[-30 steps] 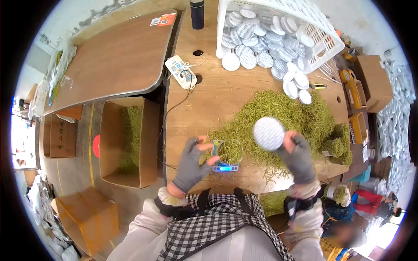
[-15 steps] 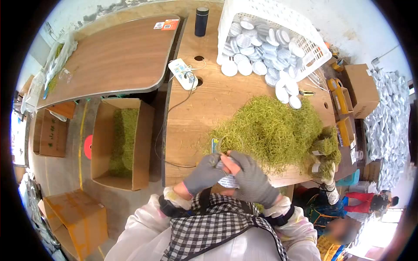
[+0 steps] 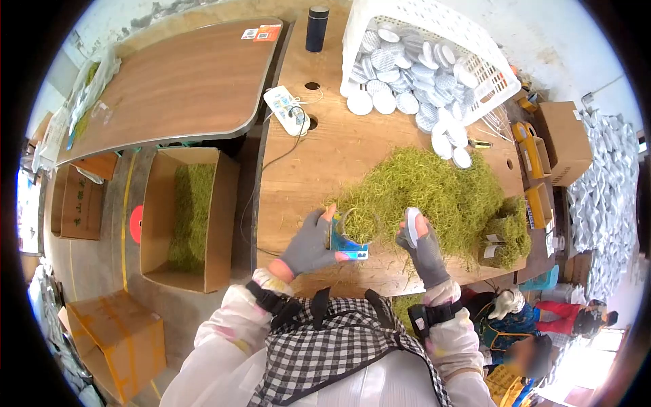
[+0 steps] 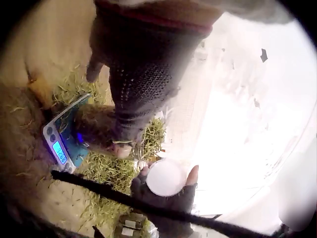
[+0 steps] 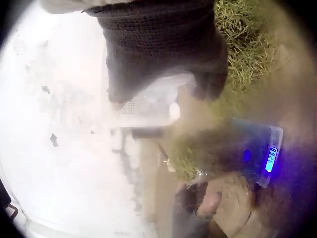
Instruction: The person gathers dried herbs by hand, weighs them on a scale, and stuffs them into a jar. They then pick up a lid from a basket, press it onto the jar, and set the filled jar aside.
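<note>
A clear round jar [image 3: 359,226] holding green shreds stands on a small blue scale [image 3: 357,255] with a lit display. My gloved left hand [image 3: 306,243] is at the left side of the scale, thumb and fingers spread around its edge. In the left wrist view the left hand [image 4: 143,74] partly covers the jar [image 4: 94,121]. To the right of the jar, my gloved right hand [image 3: 427,256] grips a white round lid [image 3: 411,227], seen nearly edge-on. The lid's [image 4: 167,177] pale face shows in the left wrist view.
A large heap of green shreds [image 3: 427,197] lies behind the hands, with filled jars [image 3: 495,251] at its right. A white basket [image 3: 502,74] of lids is at the back. Power strip [image 3: 286,110], cable, dark flask [image 3: 317,29] and shred-filled carton [image 3: 220,224] are also there.
Half a second ago both hands were together in front of the scale. They have parted, the left moving slightly leftward and the right moving rightward with the lid.
</note>
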A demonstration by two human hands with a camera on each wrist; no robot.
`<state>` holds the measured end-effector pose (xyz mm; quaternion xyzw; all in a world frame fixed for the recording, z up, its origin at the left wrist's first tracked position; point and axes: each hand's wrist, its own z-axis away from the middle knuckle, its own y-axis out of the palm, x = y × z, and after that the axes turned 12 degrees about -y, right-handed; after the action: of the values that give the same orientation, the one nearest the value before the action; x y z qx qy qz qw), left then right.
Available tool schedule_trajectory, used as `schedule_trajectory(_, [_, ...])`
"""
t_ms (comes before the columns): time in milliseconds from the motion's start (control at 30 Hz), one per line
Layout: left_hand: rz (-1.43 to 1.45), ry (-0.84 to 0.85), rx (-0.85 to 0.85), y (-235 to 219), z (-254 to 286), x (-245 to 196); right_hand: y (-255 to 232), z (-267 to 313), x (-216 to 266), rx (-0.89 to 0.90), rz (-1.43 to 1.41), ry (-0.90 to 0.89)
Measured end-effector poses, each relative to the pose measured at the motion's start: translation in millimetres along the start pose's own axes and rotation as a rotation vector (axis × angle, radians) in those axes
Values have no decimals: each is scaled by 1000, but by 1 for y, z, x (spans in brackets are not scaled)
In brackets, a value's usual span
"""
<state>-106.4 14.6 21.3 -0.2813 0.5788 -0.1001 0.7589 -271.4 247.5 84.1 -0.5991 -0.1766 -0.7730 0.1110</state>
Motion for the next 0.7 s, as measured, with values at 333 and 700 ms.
schedule_trajectory(333, [30,30,61,7,-40,-29,32,-24,-15,124,176,148])
schedule_trajectory(700, [46,181,-83,23,-33,-18,49,-32,-31,488,710,-436])
